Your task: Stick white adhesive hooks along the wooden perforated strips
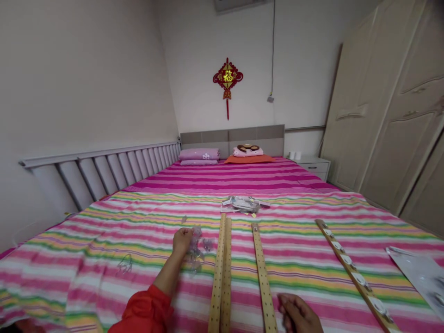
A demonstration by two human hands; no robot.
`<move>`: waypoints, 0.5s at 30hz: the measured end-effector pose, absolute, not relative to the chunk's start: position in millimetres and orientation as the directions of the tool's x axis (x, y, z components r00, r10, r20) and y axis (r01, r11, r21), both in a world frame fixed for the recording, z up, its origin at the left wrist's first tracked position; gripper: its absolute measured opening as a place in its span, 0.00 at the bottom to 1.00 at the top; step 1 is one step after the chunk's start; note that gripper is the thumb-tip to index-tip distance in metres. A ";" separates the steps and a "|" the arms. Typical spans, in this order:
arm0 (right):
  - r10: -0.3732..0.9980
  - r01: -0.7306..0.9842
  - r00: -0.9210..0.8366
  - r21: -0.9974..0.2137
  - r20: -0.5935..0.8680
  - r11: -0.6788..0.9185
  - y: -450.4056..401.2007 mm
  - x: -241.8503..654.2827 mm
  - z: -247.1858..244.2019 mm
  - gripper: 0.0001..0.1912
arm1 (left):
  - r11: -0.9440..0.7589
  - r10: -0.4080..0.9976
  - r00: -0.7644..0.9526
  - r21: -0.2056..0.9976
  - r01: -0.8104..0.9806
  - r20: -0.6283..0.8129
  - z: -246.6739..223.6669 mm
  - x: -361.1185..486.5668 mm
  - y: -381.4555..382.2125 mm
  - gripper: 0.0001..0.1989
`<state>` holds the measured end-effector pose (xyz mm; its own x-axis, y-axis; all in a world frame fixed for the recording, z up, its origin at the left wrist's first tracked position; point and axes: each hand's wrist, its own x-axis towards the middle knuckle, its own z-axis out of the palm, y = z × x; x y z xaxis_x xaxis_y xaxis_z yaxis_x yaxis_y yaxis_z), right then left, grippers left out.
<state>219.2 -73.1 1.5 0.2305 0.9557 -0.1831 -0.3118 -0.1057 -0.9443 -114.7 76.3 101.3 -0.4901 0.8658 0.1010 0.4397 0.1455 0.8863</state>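
My left hand [182, 241] reaches over the striped cloth, its fingertips closed at the edge of a loose pile of small clear plastic pieces [196, 254]. It seems to pinch one of them, though the piece is hard to make out. At the lower edge, my right hand [300, 314] is curled with thumb and fingers together; whatever it may hold is hidden. Just left of it lies a wooden strip with rows of holes [262, 273] and a small fitting at its far end. Two more holed strips [218, 273] lie side by side between my hands.
On the right lies a wooden strip carrying several white round fittings [360, 280], beside a clear plastic bag [416, 273]. A packet [243, 204] rests beyond the strips. Thin clear loops [125, 264] lie at left. A rail [104, 178] borders the bed; folded bedding [199, 155] is at its head.
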 end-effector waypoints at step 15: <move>0.949 0.165 0.065 -0.941 0.308 0.294 -31.5 161.5 86.3 0.12 | 0.213 0.868 -0.421 0.964 -0.160 -0.262 99.3 -104.9 53.9 0.09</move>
